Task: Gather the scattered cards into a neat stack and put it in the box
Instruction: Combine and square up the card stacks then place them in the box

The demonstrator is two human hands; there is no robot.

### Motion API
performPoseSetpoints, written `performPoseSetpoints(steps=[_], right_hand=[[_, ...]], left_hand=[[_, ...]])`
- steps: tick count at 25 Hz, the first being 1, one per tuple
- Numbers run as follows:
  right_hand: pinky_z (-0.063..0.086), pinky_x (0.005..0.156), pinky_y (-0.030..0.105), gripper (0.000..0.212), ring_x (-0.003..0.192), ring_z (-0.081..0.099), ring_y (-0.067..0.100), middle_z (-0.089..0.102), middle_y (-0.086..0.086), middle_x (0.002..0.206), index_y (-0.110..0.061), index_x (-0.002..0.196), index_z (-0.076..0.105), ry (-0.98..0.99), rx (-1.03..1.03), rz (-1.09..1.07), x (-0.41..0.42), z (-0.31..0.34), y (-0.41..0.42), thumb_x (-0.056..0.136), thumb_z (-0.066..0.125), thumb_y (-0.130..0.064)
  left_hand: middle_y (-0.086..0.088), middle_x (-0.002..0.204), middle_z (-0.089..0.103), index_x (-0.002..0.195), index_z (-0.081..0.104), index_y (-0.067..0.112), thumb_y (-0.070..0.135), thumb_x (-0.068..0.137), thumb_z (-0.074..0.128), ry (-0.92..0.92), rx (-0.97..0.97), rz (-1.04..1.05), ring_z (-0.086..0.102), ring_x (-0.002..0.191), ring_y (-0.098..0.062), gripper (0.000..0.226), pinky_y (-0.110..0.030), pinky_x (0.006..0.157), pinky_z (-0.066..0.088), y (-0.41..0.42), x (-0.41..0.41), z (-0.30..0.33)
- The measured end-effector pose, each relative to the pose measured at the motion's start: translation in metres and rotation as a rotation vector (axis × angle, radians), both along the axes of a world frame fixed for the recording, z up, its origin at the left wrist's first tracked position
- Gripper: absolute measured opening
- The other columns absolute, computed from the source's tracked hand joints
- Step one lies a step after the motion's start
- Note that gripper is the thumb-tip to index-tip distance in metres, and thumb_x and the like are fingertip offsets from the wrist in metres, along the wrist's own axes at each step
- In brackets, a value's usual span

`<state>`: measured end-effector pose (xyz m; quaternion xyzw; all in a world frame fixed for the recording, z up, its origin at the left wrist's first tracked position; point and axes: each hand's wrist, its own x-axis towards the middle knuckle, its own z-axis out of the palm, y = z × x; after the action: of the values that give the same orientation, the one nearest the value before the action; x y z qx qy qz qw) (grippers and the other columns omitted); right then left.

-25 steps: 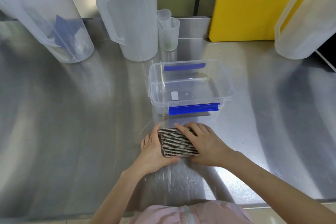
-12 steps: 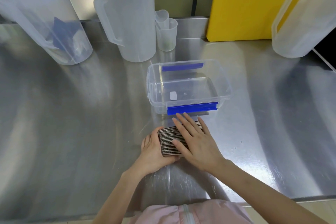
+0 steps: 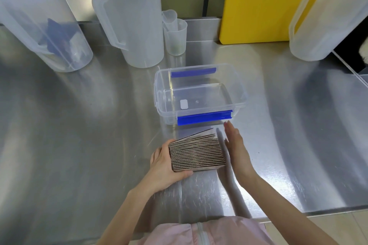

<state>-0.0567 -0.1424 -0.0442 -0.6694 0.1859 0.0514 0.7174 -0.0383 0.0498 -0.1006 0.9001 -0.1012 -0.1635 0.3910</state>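
Observation:
A stack of brown corrugated cards (image 3: 198,153) stands on edge on the steel table, its far cards leaning back a little. My left hand (image 3: 164,162) grips the stack's left end, thumb under the near corner. My right hand (image 3: 238,150) is flat with fingers straight, held against or just beside the stack's right end. Just beyond the cards sits the clear plastic box (image 3: 240,85) with blue clips, lidless, with only a small white label on its floor.
Large translucent jugs stand at the back left (image 3: 42,26), back centre (image 3: 133,18) and back right (image 3: 326,18). Two small measuring cups (image 3: 176,35) sit behind the box. A yellow board (image 3: 260,4) leans on the wall. The table's front edge (image 3: 298,216) runs near my body.
My right hand has come off the top of the stack and swung to its right end. The cards now show their edges in full. My left hand stays on the left end.

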Motion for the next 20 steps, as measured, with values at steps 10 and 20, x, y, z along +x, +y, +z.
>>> performPoseSetpoints(steps=[10,20], right_hand=[[0.030,0.090,-0.001,0.084,0.115,0.037,-0.015,0.032,-0.029,0.132,-0.035,0.140,0.011,-0.021,-0.385,0.493,-0.012,-0.027,-0.018,0.074,0.061,-0.053],[0.041,0.091,0.013,0.078,0.105,0.048,-0.004,0.039,-0.017,0.122,-0.048,0.122,0.019,-0.165,-0.628,0.552,0.001,-0.032,-0.027,0.068,0.073,-0.036]], left_hand=[[0.007,0.127,0.034,0.128,0.021,0.028,0.052,0.056,0.070,0.024,-0.014,0.029,0.026,0.128,-0.017,0.091,-0.027,0.105,0.014,-0.003,0.002,0.004],[0.014,0.114,0.033,0.126,0.025,0.029,0.051,0.053,0.074,0.039,-0.010,0.021,0.025,0.113,-0.006,0.090,-0.028,0.100,0.018,-0.001,0.008,0.011]])
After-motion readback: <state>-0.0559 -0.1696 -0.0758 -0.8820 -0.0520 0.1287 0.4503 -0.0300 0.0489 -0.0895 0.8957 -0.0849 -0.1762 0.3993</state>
